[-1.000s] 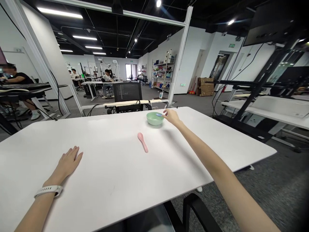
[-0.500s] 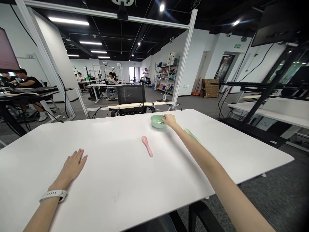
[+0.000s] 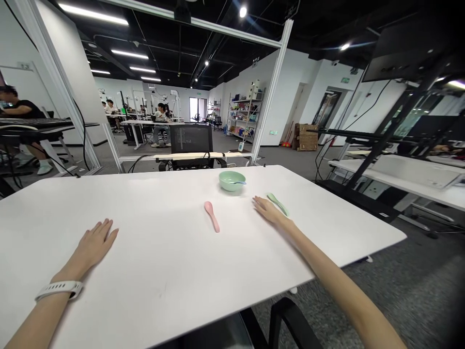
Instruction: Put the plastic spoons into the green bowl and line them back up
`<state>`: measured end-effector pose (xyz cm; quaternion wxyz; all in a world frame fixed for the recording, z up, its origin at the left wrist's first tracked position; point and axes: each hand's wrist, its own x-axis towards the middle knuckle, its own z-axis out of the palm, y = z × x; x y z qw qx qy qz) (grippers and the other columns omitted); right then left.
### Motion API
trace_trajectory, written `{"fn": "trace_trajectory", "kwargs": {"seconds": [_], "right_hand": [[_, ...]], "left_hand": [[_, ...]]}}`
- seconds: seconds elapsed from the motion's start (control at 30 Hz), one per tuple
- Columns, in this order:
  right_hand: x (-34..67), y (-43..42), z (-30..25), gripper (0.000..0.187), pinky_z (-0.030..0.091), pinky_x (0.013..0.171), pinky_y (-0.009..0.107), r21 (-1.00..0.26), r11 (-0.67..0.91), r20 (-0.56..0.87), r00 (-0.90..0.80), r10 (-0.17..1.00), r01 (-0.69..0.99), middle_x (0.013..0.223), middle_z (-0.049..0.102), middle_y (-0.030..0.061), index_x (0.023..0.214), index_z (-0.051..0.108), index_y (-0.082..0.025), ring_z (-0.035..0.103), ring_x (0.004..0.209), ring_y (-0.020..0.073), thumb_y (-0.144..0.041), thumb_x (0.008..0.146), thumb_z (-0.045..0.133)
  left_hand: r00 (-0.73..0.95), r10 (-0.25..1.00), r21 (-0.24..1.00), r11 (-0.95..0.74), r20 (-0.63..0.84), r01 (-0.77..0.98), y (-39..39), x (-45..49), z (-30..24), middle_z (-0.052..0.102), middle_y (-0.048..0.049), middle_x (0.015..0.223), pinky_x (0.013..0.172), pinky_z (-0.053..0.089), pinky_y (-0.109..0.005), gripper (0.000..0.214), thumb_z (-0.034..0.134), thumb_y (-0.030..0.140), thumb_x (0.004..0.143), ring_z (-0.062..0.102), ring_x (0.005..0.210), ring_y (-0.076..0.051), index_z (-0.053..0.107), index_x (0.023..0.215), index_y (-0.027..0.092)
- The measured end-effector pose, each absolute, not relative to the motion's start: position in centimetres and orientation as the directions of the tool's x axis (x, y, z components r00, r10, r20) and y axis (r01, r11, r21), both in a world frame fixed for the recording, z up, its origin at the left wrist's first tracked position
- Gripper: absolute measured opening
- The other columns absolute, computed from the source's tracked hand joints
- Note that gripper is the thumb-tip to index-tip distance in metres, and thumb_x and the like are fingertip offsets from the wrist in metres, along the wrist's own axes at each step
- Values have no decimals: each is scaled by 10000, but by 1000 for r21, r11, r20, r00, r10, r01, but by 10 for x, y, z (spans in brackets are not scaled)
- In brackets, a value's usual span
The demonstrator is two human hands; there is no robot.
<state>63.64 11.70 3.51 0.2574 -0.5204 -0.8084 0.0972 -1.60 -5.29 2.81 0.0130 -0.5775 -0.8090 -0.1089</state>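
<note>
On the white table (image 3: pixel 152 252) a green bowl (image 3: pixel 229 181) stands near the far edge, with a bluish spoon (image 3: pixel 240 182) resting in it and its handle end at the right rim. A pink spoon (image 3: pixel 211 216) lies in front of the bowl. My right hand (image 3: pixel 268 210) is just left of a green spoon (image 3: pixel 278 203), palm down, fingers stretched out, holding nothing. Whether it touches that spoon I cannot tell. My left hand (image 3: pixel 93 242), with a white band on the wrist, lies flat at the table's left side, fingers extended.
A metal frame (image 3: pixel 271 92) rises behind the table, and a black mesh chair (image 3: pixel 191 139) stands beyond its far edge. Below the near edge is a black chair armrest (image 3: pixel 290 320). Other people sit at desks in the background.
My right hand has let go at the bowl's right rim and drawn back toward me, beside the green spoon. The bluish spoon stays in the bowl. The view has shifted slightly right.
</note>
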Motion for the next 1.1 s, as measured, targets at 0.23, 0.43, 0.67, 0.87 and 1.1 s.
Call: {"fn": "trace_trajectory", "kwargs": {"seconds": [0.23, 0.43, 0.67, 0.87, 1.1], "right_hand": [[634, 108, 32, 343, 454, 1246, 477, -476, 414, 304, -297, 905, 776, 1478, 699, 158, 1287, 787, -191, 578, 1481, 314, -267, 1023, 581], [632, 122, 48, 344, 514, 1176, 502, -473, 365, 311, -236, 921, 802, 1423, 737, 143, 1264, 798, -210, 674, 1361, 327, -269, 1017, 566], [609, 179, 115, 320, 584, 961, 349, -398, 362, 420, -183, 889, 843, 1229, 815, 153, 1198, 821, -143, 761, 1023, 251, -202, 1023, 560], [568, 214, 148, 300, 538, 883, 264, -224, 289, 221, -240, 945, 931, 1178, 833, 127, 1180, 844, -135, 754, 997, 229, -222, 1029, 600], [530, 239, 143, 200, 546, 886, 334, -105, 199, 81, -191, 978, 974, 1030, 843, 142, 1029, 885, -185, 774, 991, 302, -302, 903, 782]], "left_hand": [[-329, 939, 149, 313, 97, 938, -53, -14, 32, 337, -190, 1772, 1349, 234, -524, 803, 179, 452, 1018, 307, 1661, -346, 401, 1629, -21], [-328, 934, 143, 309, 140, 940, -52, -17, 28, 410, -194, 1738, 1330, 294, -515, 751, 234, 427, 1026, 369, 1635, -329, 447, 1608, 3], [-310, 940, 169, 285, 144, 943, -53, -17, 26, 399, -217, 1739, 1328, 288, -563, 790, 228, 448, 1013, 355, 1637, -367, 432, 1609, -28], [-319, 942, 164, 300, 107, 940, -53, -18, 25, 354, -190, 1772, 1347, 255, -522, 850, 172, 512, 1005, 313, 1658, -342, 398, 1639, -7], [-329, 936, 162, 308, 125, 937, -56, -13, 23, 383, -183, 1761, 1353, 250, -510, 805, 178, 484, 1028, 316, 1658, -320, 419, 1637, 16]]}}
